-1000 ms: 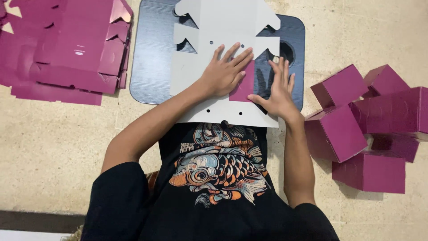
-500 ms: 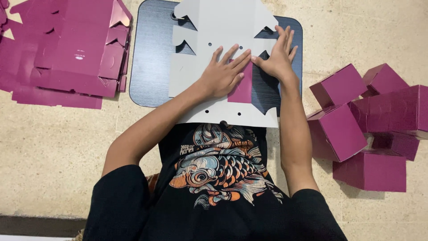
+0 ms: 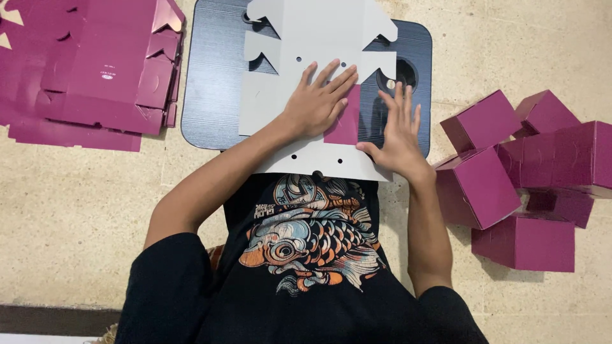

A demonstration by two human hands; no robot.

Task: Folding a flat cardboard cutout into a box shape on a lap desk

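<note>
While flat die-cut box blank lay grey side up on dark board, left hand pressed magenta flap down, fingers splayed flat; right hand pressed beside it, fingers spread, gripping nothing; card judged light, thin, stiff, creasing easily; best held by edges.

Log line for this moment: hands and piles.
left hand: flat on grey box blank | right hand: pressing its folded flap | folded magenta boxes: right | flat blanks: left
</note>
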